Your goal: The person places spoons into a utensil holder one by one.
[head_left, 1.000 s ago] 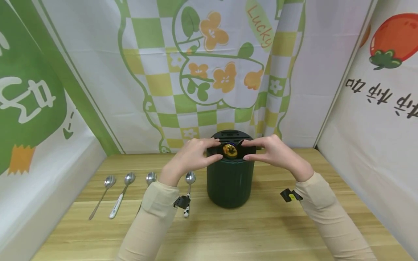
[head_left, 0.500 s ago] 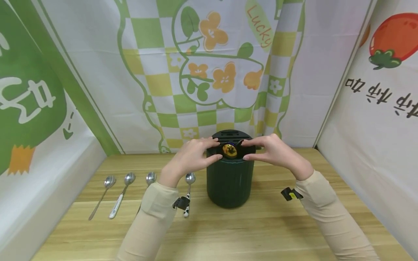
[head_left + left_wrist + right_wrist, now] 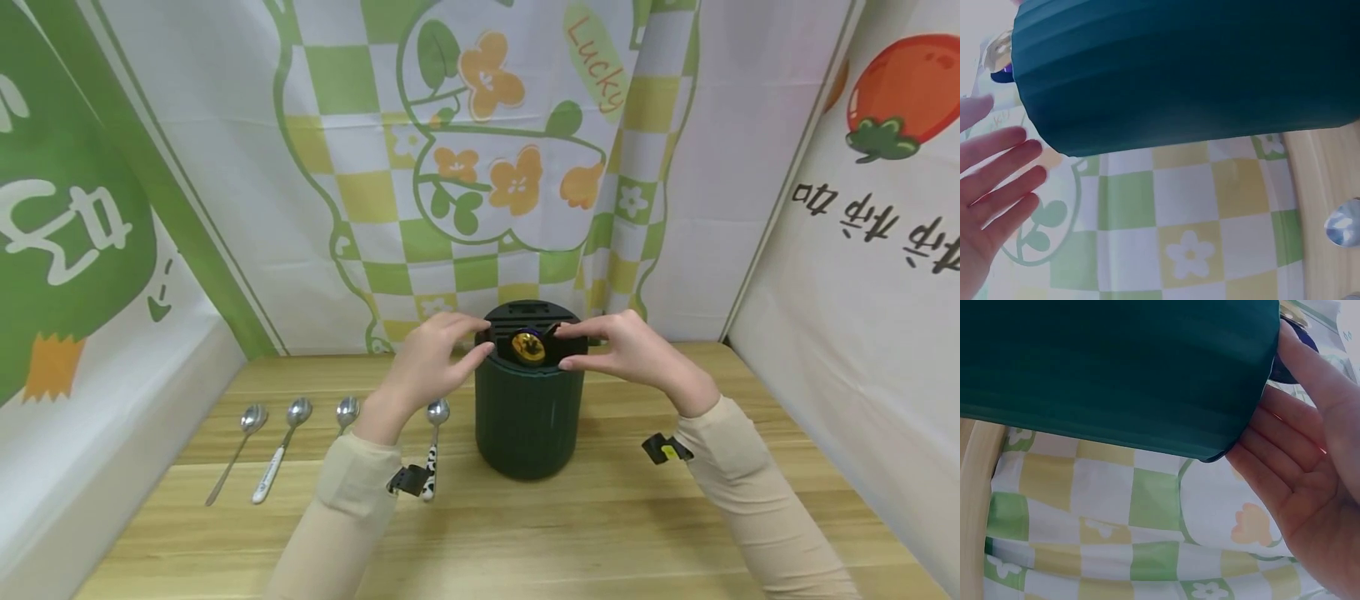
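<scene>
A dark green utensil holder (image 3: 528, 425) with a slotted black top stands upright on the table. A shiny gold rounded piece (image 3: 528, 347) with a dark blue edge shows at its opening; its lower part is hidden. My right hand (image 3: 626, 354) holds the holder's top at the right, thumb at the front rim and fingers farther back. On the left side, my left hand (image 3: 427, 358) has its thumb and fingers spread beside the rim. In the left wrist view its fingers (image 3: 1007, 165) are extended, apart from the green wall.
Several metal spoons lie on the wooden table (image 3: 600, 542) to the left, including a white-handled spoon (image 3: 272, 471) and one with a black-and-white handle (image 3: 432, 454). A checked cloth (image 3: 487, 167) hangs close behind the holder.
My left hand has drawn left, away from the holder's top, uncovering more of its left rim. My right hand and the holder have stayed nearly still.
</scene>
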Demonstrator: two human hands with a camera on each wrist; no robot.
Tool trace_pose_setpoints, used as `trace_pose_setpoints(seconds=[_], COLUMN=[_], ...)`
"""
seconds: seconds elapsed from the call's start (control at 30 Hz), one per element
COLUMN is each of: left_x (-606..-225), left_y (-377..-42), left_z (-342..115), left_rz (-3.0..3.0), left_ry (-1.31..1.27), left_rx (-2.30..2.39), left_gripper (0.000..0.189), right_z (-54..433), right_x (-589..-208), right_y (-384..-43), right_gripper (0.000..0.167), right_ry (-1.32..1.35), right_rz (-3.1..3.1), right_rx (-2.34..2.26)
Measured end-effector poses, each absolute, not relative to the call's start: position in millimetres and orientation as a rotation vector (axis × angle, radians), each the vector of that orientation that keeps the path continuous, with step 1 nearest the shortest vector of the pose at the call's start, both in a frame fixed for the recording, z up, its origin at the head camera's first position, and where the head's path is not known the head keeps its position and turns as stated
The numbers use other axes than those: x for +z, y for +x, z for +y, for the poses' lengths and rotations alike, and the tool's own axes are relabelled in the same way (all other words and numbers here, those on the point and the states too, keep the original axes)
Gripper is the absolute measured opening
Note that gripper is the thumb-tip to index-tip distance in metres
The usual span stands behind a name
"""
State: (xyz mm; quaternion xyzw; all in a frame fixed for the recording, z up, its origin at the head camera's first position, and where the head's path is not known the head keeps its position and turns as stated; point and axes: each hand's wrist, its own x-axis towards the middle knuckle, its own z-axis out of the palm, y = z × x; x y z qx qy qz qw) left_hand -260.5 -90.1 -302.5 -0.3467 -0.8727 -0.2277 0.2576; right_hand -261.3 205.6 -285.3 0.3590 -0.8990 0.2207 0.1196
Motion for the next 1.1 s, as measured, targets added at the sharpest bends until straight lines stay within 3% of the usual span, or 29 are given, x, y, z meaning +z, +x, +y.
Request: trace_pose_setpoints(seconds=[0.3,1.1], left_x=[-321.2,-393.6], left_y=[-264.0,-275.8], left_z=[-103.0,-119.4], left_rz=[-2.206,-2.525], left_ry=[-0.798,-0.466], left_rx=[-0.672,-0.639], left_gripper=[0.020,0.017], right_z=[205.8,206.2], right_x=[-287.0,-289.6], right_y=[-261.9,-259.5], right_gripper=[0.044,0.045], right_ry=[1.057,1.018], right_rz=[-2.607,-2.605], right_rx=[0.707,0.761])
